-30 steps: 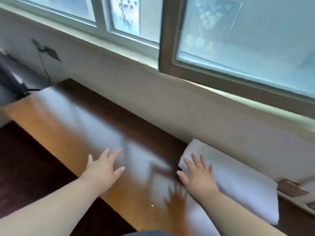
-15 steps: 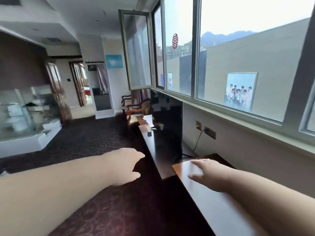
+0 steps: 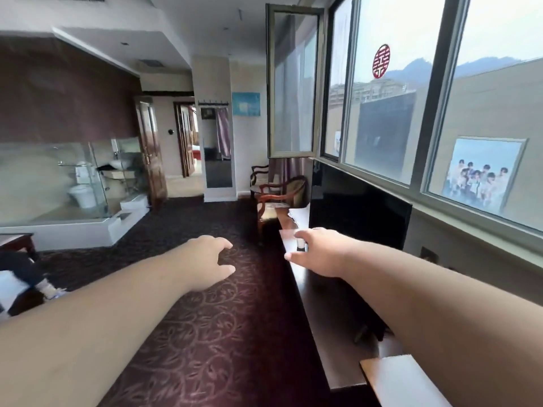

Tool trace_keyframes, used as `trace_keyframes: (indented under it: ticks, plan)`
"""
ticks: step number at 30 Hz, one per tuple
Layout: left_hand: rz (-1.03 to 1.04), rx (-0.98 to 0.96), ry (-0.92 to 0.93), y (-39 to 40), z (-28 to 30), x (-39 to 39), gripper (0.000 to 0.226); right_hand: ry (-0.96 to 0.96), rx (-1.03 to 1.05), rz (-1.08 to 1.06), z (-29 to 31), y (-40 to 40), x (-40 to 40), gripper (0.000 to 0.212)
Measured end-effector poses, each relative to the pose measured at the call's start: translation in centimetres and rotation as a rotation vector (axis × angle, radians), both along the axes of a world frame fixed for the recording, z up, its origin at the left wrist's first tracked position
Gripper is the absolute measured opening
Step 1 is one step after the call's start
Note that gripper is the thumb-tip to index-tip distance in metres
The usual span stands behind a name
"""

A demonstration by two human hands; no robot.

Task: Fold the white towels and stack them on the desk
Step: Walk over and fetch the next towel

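Two bare arms are seen stretched forward in the head view. The left hand [image 3: 210, 261], loosely curled and holding nothing, is raised over the patterned carpet [image 3: 205, 333]; the right hand [image 3: 318, 252], relaxed and holding nothing, is held above the dark worktop [image 3: 329, 333] by the television [image 3: 358, 212]. No white towels can be made out.

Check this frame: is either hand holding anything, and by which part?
Nothing is held. The left hand and right hand both reach forward with loosely curled, empty fingers; no towel is in view.
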State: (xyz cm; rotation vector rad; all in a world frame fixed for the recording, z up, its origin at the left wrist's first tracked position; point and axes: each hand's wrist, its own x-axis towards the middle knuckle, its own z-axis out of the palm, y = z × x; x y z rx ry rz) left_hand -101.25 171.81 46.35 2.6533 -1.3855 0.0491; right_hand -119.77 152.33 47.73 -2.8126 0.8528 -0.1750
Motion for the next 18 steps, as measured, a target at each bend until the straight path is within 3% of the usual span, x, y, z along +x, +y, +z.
trace_keyframes:
  ticks: [9, 13, 18]
  plan:
    - [0.165, -0.19, 0.04, -14.2, -6.6, 17.6, 0.063, 0.046, 0.095, -0.062, -4.2, -17.1, 21.8, 0.073]
    - [0.101, -0.19, 0.025, -20.6, -10.2, 26.4, 0.064, 0.087, 0.096, -0.121, -7.3, -23.3, 32.4, 0.077]
    - [0.033, -0.194, 0.0, -29.6, -11.8, 42.8, 0.065, 0.089, 0.033, -0.158, -10.7, -31.5, 45.8, 0.077]
